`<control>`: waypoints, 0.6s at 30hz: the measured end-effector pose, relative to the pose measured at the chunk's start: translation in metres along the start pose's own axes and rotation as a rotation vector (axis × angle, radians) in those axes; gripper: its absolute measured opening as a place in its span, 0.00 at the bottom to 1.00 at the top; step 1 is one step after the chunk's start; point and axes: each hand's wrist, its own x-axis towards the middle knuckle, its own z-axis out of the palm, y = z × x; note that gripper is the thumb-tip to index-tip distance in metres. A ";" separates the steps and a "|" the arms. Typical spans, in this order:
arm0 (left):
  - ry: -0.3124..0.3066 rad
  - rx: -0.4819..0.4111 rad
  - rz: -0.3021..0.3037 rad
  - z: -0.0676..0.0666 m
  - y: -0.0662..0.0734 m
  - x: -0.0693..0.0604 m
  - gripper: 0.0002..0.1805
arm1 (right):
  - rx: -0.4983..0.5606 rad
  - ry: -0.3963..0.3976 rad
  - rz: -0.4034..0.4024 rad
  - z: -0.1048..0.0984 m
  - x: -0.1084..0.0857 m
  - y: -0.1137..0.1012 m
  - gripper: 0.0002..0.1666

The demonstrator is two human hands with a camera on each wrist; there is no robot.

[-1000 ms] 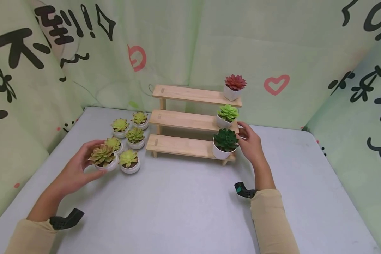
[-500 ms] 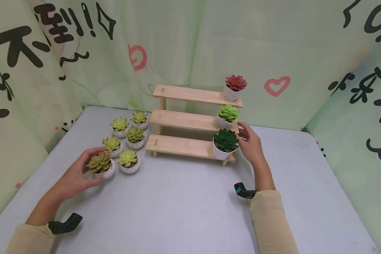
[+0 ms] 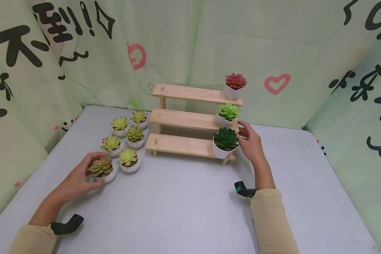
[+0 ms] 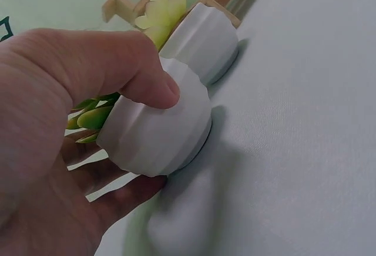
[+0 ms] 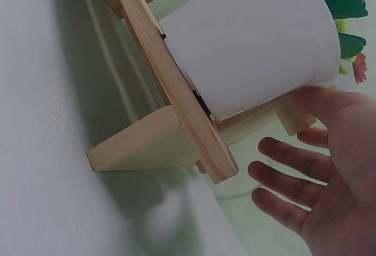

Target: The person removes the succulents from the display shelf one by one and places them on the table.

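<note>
A reddish-green succulent in a white ribbed pot [image 4: 158, 130] is gripped by my left hand [image 3: 79, 178], thumb on one side and fingers round the other. Right behind it in the left wrist view is another white pot [image 4: 205, 41]. My right hand [image 3: 251, 143] is at the right end of the three-tier wooden shelf [image 3: 181, 145], fingers extended beside the dark green succulent's white pot [image 5: 252, 44]; whether the thumb touches that pot or the shelf I cannot tell. Above stand the bright green succulent [image 3: 228, 112] and the red one [image 3: 236, 81].
Several yellow-green succulents in white pots stand left of the shelf, among them one [image 3: 129, 157] just right of my left hand. The grey-white tabletop [image 3: 177, 204] reaches back to a pale green curtain [image 3: 257, 46] with black lettering and pink drawings.
My left hand and its pot have moved left and toward the front, away from the neighbouring pale succulents. My right hand has stayed in place.
</note>
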 end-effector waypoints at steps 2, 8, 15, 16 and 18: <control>-0.004 0.006 -0.004 0.000 0.000 0.000 0.42 | 0.001 -0.002 0.004 0.000 0.000 0.000 0.31; -0.022 0.019 0.015 -0.001 0.002 -0.003 0.43 | -0.007 0.000 -0.001 0.000 0.001 -0.001 0.31; -0.064 0.056 -0.028 -0.005 0.005 -0.004 0.45 | -0.007 0.000 -0.003 0.000 0.001 0.000 0.31; -0.069 0.054 -0.036 -0.006 0.006 -0.005 0.45 | -0.008 0.000 -0.002 0.000 0.001 0.000 0.31; -0.066 0.056 -0.046 -0.007 0.007 -0.005 0.46 | -0.006 0.001 -0.003 0.000 0.001 0.001 0.31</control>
